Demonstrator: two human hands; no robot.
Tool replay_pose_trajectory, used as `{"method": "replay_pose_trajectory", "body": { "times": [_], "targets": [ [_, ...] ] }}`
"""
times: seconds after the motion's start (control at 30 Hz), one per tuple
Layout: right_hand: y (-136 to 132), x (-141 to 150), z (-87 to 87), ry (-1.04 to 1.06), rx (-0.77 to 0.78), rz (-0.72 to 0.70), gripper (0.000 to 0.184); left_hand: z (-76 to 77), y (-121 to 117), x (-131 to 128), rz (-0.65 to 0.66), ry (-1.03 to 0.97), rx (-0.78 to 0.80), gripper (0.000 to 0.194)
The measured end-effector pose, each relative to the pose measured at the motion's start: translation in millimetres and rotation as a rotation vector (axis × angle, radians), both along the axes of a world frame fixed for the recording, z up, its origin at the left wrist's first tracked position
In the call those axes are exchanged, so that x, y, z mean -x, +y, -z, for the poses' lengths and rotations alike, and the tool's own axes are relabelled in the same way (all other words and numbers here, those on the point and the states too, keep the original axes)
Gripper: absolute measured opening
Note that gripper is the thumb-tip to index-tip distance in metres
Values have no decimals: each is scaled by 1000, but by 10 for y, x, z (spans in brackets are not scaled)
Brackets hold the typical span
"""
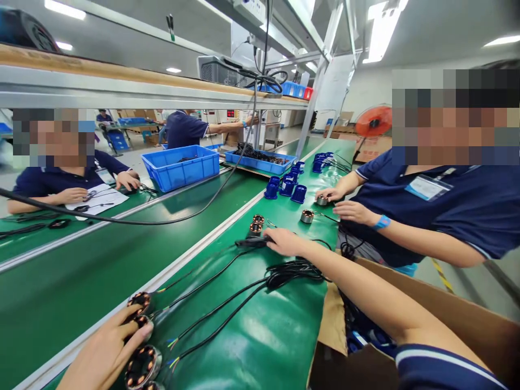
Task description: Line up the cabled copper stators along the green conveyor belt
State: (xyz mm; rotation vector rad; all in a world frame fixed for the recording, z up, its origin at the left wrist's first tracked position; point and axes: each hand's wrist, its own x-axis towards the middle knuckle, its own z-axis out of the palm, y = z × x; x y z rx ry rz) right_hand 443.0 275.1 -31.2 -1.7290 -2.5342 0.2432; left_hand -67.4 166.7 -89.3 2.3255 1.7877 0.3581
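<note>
My left hand is at the lower left, its thumb and fingers closed round a motor stator with copper windings. Another stator lies just beyond it, and a larger-looking stator sits nearer to me. Farther out, my right hand grips black cables close to their bundled end. From there, cables run back toward the stators by my left hand. Below my right forearm lies a coiled black cable bundle; its two leads end in bare coloured wires.
Two stacked stators stand past my right hand, with blue plastic housings beyond. At right, a co-worker's hand holds a stator. A cardboard box stands by the table edge. Blue bins and a hanging cable are ahead.
</note>
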Motion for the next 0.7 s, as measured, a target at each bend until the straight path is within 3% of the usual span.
{"method": "replay_pose_trajectory", "body": {
  "times": [0.07,0.13,0.3,0.37,0.43,0.5,0.57,0.63,0.7],
  "targets": [
    [-17,111,161,-63,19,25,36,-95,-52,-63,-12,47,104,59],
    [-58,76,183,-92,63,22,32,-171,-97,-107,-23,54,150,63],
    [-83,-455,-170,-80,287,-54,22,-266,-128,-155,33,-1,136,62],
    [-91,-579,-243,-118,261,8,26,-292,-129,-176,79,-22,128,59],
    [-137,-519,-238,-157,129,63,37,-316,-140,-193,106,-39,141,56],
    [-233,-247,-205,-29,-20,8,47,-329,-164,-199,121,-58,151,53],
    [-367,218,-178,278,-62,-114,41,-324,-197,-195,120,-69,128,52],
    [-497,806,-146,559,49,-239,32,-301,-235,-189,103,-58,78,51],
    [-571,1412,-79,687,175,-410,33,-271,-276,-184,81,-41,14,47]
  ]
}}
